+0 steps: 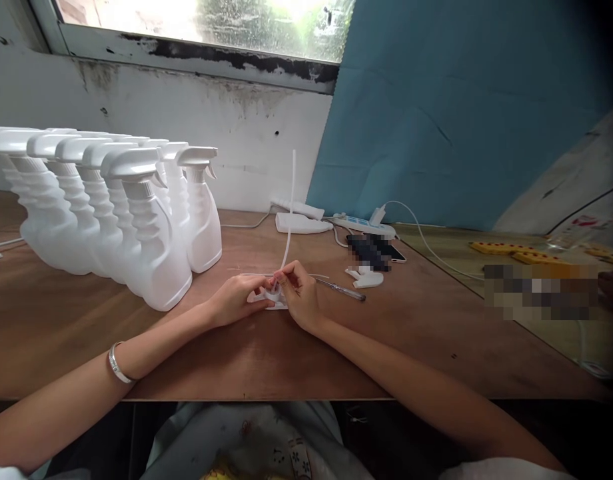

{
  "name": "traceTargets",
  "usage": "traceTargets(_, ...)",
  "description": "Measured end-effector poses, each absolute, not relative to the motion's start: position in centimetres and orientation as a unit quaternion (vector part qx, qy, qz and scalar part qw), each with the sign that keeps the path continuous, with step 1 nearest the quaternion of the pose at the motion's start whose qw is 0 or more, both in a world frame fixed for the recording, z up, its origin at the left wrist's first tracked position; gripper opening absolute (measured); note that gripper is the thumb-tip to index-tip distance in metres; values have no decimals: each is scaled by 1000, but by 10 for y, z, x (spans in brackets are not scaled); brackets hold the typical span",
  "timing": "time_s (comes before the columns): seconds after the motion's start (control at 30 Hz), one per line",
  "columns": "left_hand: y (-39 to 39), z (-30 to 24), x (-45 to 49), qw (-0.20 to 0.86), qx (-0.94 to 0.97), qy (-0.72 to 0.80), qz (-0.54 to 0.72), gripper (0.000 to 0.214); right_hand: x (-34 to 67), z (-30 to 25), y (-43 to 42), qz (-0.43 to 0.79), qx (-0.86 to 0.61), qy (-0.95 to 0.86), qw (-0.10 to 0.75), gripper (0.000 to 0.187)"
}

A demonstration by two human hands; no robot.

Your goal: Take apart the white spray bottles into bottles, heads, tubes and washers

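Note:
My left hand (235, 298) and my right hand (299, 293) meet at the middle of the wooden table (236, 360). The left hand's fingers wrap round a white spray trigger head (273, 298) that lies on the table. The right hand pinches the lower end of a thin white dip tube (290, 213), which stands up out of the trigger head and leans slightly right. A bracelet (117, 363) sits on my left wrist.
Several white spray bottles (136, 227) stand in rows at the left. A pen (341, 289), another trigger head (365, 277), a phone (374, 250), a power strip (361, 225) with cable and white parts (301, 222) lie behind my hands. Yellow objects (511, 252) lie far right.

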State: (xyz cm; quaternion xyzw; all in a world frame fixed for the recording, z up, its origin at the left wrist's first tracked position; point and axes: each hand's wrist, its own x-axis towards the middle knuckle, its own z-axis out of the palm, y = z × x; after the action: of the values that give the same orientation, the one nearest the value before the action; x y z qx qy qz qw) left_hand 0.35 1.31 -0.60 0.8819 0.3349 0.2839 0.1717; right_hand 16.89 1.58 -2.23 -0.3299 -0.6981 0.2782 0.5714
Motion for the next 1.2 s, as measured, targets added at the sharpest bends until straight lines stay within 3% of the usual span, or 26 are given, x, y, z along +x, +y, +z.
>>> traceTargets(0.2, 13, -8, 4, 214, 859, 337, 321, 13, 170, -21, 14, 226, -343, -721, 558, 19)
traceTargets(1.07, 12, -8, 6, 188, 866, 348, 305, 16, 173, -23, 13, 157, -348, -758, 529, 16)
traceTargets(1.13, 12, -8, 6, 182, 867, 344, 312, 14, 175, -17, 10, 126, -343, -758, 540, 12)
traceTargets(1.2, 10, -6, 8, 179, 868, 341, 315, 13, 176, -2, 2, 52, -308, -763, 566, 20)
